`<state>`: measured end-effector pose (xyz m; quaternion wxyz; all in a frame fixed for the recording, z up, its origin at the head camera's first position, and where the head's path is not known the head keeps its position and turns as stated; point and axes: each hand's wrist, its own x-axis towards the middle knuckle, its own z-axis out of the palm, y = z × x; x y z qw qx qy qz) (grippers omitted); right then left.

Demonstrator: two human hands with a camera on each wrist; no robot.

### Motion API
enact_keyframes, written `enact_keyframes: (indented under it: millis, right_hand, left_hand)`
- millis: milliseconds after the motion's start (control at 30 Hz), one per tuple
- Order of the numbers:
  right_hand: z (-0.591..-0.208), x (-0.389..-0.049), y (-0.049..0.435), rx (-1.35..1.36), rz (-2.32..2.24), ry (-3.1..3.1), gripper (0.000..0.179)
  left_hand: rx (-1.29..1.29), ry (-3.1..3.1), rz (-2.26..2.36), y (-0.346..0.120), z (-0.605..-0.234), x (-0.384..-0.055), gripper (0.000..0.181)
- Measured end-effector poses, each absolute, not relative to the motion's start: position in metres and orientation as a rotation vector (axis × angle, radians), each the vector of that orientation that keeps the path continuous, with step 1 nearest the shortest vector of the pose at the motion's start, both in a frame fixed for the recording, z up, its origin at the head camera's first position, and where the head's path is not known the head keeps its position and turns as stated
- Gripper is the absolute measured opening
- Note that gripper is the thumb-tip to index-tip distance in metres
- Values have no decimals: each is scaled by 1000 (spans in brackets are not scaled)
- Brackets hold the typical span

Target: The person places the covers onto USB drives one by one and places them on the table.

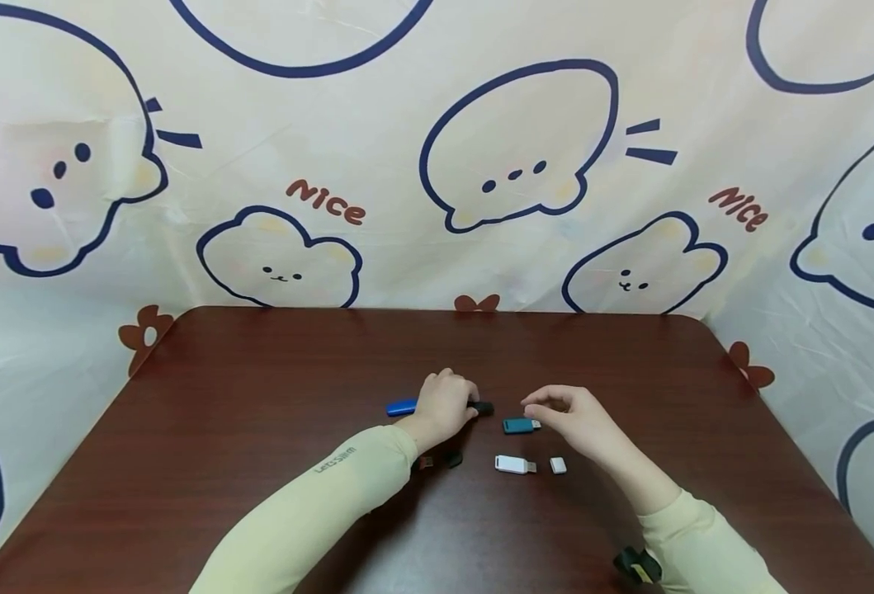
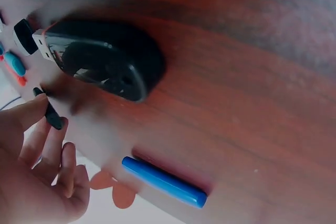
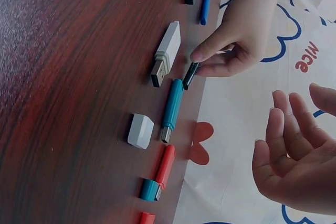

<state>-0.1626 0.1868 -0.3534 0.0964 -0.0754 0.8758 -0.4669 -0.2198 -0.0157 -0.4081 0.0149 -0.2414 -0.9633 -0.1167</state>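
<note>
My left hand (image 1: 446,403) pinches a slim black piece (image 3: 190,75) between thumb and fingers, close over the far part of the table. Just beyond its fingertips lies a teal USB stick (image 1: 518,426) with its metal plug bare. Over on the other side of that hand is a blue stick (image 1: 401,407). A black USB stick (image 2: 105,59) rests uncapped below the left wrist, its black cap (image 2: 25,36) beside the plug. My right hand (image 3: 299,150) holds nothing; its fingers are loosely bent near the teal stick's plug end.
Nearer me lie a white USB stick (image 1: 512,464) and its white cap (image 1: 558,465). A red USB stick (image 3: 166,165) with a teal cap (image 3: 149,189) beside it lies beyond the teal stick, hidden in the head view. The table (image 1: 258,355) meets a printed cloth backdrop (image 1: 392,148).
</note>
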Motion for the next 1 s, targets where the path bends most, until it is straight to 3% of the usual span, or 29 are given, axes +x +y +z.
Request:
enact_keyframes:
  millis: [700,1000]
  right_hand:
    - [-363,-160,183,-215,-1343,2615,27]
    - [-365,-157,196,-189,-1352,2583,33]
  left_hand:
    - [-629,-3102,-490,-24,-414,-226,18]
    - [-741,-3055,-691,-49,-390,-209,17]
